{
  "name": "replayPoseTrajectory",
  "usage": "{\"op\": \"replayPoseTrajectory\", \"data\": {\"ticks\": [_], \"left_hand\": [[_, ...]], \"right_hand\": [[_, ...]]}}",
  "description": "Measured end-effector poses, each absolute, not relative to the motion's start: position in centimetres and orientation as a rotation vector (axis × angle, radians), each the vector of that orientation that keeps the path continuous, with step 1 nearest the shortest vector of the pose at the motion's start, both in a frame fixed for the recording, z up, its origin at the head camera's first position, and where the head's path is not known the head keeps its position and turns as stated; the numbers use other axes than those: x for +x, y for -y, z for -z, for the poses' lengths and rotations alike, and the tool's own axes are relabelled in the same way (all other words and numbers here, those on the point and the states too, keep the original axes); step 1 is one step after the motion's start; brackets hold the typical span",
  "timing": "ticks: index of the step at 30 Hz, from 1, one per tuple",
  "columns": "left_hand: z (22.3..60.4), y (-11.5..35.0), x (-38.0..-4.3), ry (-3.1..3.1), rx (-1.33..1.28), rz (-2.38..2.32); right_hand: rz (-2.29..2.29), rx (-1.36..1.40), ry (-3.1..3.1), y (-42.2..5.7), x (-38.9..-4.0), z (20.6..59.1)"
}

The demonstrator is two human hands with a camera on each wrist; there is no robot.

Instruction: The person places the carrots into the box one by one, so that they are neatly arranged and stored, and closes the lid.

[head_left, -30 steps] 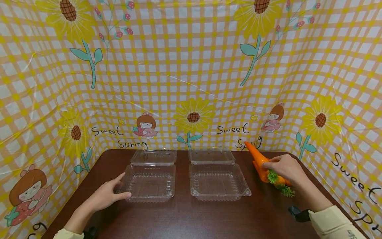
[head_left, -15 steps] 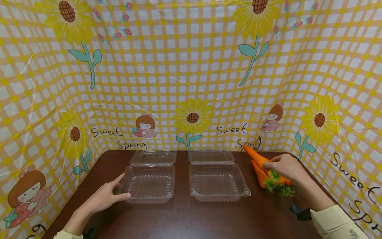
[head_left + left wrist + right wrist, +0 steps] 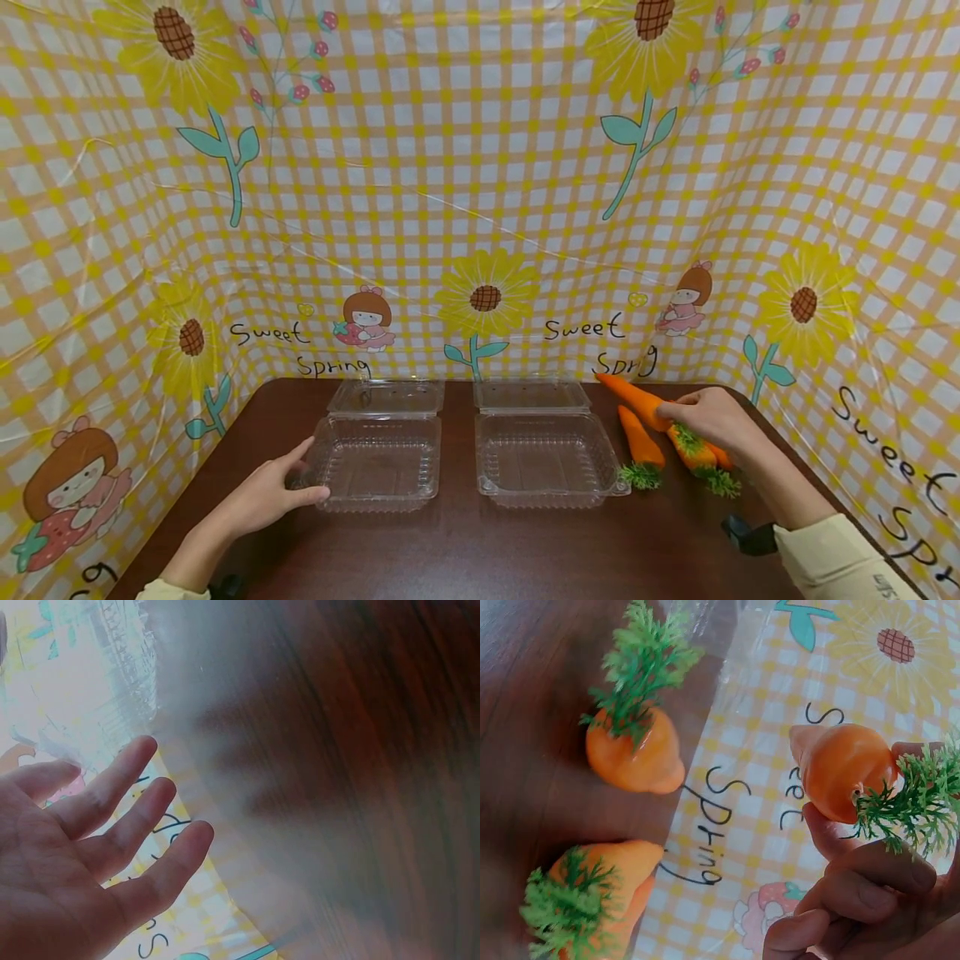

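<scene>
My right hand point(image 3: 712, 421) pinches an orange carrot point(image 3: 630, 398) with a green leafy top. Its tip points up and to the left. In the right wrist view, the held carrot point(image 3: 847, 776) shows its blunt end between thumb and fingers. A separate carrot point(image 3: 639, 440) lies on the table beside the right clear plastic box point(image 3: 551, 450). More carrots point(image 3: 693, 450) lie under my right hand, partly hidden by it. My left hand point(image 3: 262, 492) is spread at the left side of the left clear plastic box point(image 3: 382, 458). The left wrist view shows its fingers point(image 3: 142, 840) extended, holding nothing.
Both boxes stand with their hinged lids folded back, the left lid point(image 3: 386, 396) and right lid point(image 3: 532, 393) near the back wall. A checked, flower-printed cloth point(image 3: 480, 192) encloses the dark wooden table point(image 3: 465, 550) at the back and sides.
The held carrot has tipped leftward and lower. Another carrot has shifted left, away from the pile, and now lies beside the right box. My left hand has stayed put.
</scene>
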State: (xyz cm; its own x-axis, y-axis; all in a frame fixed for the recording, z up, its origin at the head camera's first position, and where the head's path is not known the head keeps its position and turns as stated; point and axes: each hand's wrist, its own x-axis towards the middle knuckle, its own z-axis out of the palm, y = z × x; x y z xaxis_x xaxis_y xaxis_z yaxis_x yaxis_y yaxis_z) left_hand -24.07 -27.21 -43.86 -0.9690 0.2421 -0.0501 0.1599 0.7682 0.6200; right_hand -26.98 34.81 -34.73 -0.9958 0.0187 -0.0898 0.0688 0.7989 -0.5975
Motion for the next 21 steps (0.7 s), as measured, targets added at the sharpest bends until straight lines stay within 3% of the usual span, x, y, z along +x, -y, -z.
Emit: {"op": "replayPoseTrajectory", "data": {"ticks": [21], "left_hand": [[44.2,27.4,-24.5,-2.824,0.268,-0.970]], "right_hand": [[1.133,-0.087,-2.805,-28.4,-29.5,33.2]]}}
